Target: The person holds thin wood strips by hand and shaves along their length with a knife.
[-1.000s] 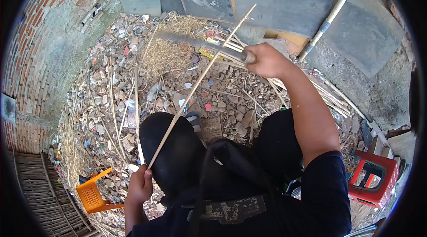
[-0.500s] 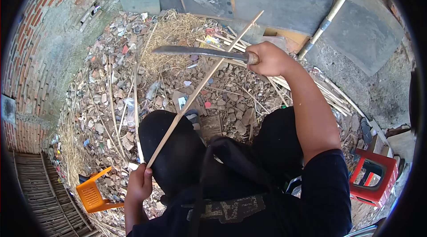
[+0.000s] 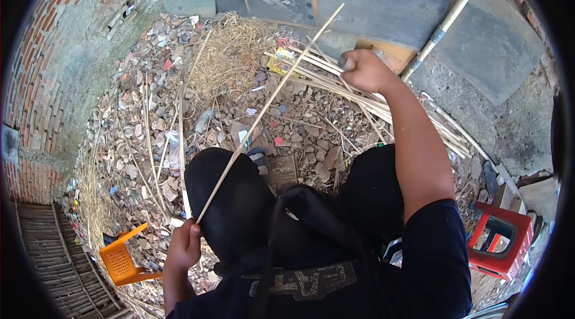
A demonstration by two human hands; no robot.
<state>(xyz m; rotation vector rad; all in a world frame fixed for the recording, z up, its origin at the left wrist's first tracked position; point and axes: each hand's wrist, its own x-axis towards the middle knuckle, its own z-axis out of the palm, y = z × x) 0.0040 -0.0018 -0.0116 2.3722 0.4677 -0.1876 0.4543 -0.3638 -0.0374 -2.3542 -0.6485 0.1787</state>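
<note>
A long thin bamboo strip [image 3: 269,103] runs slantwise from my left hand [image 3: 184,243] up toward the far boards, passing over my black-clad left knee. Thumb and fingers of that hand are closed on its near end. Out in front on the right, my right hand [image 3: 366,70] is wrapped round the machete handle [image 3: 346,62]. The blade cannot be made out now, being turned out of sight. This hand is to the right of the strip, apart from it, above a bundle of split bamboo strips [image 3: 326,76] on the ground.
Rubble and litter [image 3: 305,142] cover the ground, with dry shavings [image 3: 230,49] heaped ahead. More strips [image 3: 148,139] lie on the left. An orange plastic chair [image 3: 123,262] and a red stool [image 3: 500,241] flank me. Brick wall [image 3: 54,61] left; a pipe [image 3: 446,22] leans against the far side.
The machete's blade, earlier lying across the strip and pointing left, has turned out of sight. My right hand has shifted slightly, and the strip's far end has moved a little left.
</note>
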